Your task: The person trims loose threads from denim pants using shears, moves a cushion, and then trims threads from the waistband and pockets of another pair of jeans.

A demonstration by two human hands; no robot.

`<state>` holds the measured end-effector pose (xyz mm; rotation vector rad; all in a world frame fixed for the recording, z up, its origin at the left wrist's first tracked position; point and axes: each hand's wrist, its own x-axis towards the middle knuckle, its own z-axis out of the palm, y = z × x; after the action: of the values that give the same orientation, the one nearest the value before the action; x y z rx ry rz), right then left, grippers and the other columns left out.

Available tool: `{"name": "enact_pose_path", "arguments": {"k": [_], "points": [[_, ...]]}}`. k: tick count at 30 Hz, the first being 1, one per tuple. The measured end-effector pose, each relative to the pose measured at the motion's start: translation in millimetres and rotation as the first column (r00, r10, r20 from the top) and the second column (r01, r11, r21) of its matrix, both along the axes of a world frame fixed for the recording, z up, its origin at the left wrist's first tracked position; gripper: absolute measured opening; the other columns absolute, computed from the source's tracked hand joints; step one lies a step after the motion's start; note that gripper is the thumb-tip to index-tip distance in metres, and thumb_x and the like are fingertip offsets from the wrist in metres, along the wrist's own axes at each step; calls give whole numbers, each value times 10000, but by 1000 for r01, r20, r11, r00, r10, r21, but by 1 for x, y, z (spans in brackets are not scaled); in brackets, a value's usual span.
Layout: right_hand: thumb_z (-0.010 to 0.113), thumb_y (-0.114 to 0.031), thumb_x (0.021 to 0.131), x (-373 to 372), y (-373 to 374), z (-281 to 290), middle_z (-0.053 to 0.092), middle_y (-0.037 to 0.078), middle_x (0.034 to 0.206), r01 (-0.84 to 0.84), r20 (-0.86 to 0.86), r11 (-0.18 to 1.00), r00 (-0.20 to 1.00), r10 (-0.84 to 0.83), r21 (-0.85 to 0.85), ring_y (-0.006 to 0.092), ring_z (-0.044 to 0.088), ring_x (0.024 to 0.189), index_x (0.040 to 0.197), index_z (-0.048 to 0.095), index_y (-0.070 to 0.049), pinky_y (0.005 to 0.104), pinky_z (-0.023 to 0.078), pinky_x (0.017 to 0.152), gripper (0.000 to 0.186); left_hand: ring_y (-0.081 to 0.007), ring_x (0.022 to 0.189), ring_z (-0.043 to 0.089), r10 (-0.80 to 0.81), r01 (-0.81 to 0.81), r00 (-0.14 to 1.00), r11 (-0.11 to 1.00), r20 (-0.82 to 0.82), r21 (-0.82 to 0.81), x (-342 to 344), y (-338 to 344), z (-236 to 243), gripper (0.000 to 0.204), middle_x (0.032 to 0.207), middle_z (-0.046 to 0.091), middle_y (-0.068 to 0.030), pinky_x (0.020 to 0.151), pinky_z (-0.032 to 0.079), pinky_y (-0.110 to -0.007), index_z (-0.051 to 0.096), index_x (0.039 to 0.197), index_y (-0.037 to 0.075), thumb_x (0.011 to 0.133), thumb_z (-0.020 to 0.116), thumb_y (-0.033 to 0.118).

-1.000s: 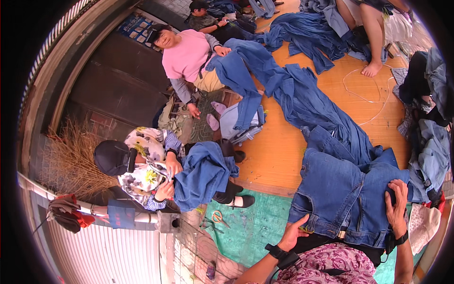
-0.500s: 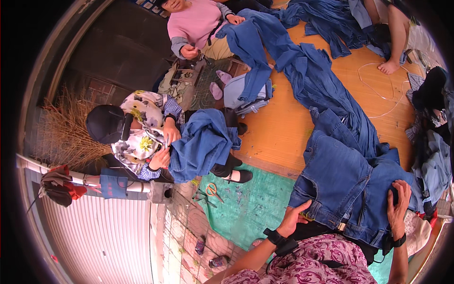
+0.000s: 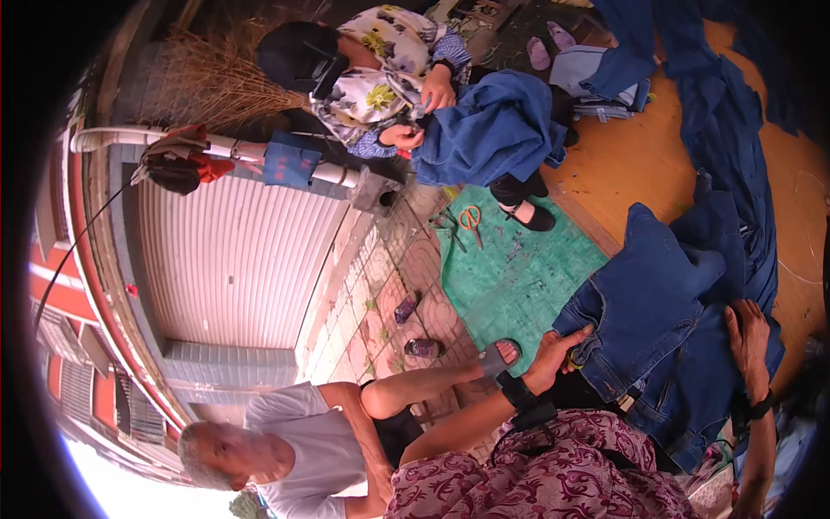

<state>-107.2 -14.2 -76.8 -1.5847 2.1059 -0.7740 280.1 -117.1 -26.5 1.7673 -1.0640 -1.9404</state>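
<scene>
Close against the purple patterned top (image 3: 596, 445), one blue denim garment (image 3: 653, 303) lies over the lap, its far side touching more denim. The left hand (image 3: 549, 359) is at its left edge, one digit stretched over the cloth and the others curled in, seemingly clamped on that edge. The right hand (image 3: 750, 350) rests on the opposite side, thumb apart from the fingers, gripping nothing that shows. The step in hand looks like steadying the garment; a further move would probably call for a secure left pinch and a light right palm, so the cloth does not bunch.

To the left sits one person in a grey shirt (image 3: 303, 463). Beyond, two small dark purple things (image 3: 423, 348), unclear in kind, lie on the paving (image 3: 372, 333). One green mat (image 3: 527, 277) bears one orange-handled pair of scissors (image 3: 469, 218). Farther off, one co-worker in a flowered top (image 3: 380, 73) has both hands at a denim bundle (image 3: 493, 130). Past that are two pink slippers (image 3: 560, 35) and a pile of pale folded denim (image 3: 596, 82), its layers uncountable.
</scene>
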Motion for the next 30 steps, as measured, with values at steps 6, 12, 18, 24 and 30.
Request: {"name": "enact_pose_path", "arguments": {"k": [6, 12, 18, 24, 30], "points": [[518, -283, 1016, 29, -60, -66, 637, 222, 970, -263, -41, 964, 964, 261, -41, 430, 612, 931, 996, 631, 12, 475, 484, 787, 317, -50, 413, 485, 308, -285, 944, 943, 122, -174, 34, 56, -8, 459, 596, 606, 39, 383, 362, -204, 715, 820, 58, 861, 743, 514], [535, -254, 1010, 38, -74, -88, 641, 255, 970, -325, -244, 939, 925, 292, -110, 449, 616, 916, 971, 633, 11, 500, 489, 766, 285, -35, 495, 533, 346, -303, 933, 903, 96, -306, 52, 74, -24, 454, 616, 619, 40, 428, 374, -214, 709, 810, 61, 887, 718, 509], [535, -249, 1000, 49, -60, -46, 627, 232, 901, -204, -271, 978, 944, 188, -32, 443, 599, 867, 907, 614, 8, 494, 477, 745, 284, -13, 469, 477, 295, -300, 954, 911, -61, -284, 61, 57, -43, 458, 596, 597, 56, 412, 308, -209, 739, 829, 43, 919, 684, 489], [528, -256, 999, 50, -33, -12, 623, 238, 916, -150, -293, 988, 947, 134, -31, 441, 593, 906, 901, 605, 25, 490, 465, 768, 308, -32, 472, 473, 211, -222, 975, 952, -75, -212, 54, 53, -54, 479, 614, 597, 53, 426, 328, -225, 726, 792, 64, 899, 688, 529], [512, -224, 1009, 44, -29, -4, 632, 250, 941, -162, -291, 986, 946, 143, -42, 457, 592, 921, 938, 618, 48, 482, 467, 797, 300, -72, 474, 494, 237, -271, 958, 932, -161, -240, 55, 57, -62, 540, 588, 573, 26, 433, 383, -251, 704, 754, 31, 884, 687, 555]]}}
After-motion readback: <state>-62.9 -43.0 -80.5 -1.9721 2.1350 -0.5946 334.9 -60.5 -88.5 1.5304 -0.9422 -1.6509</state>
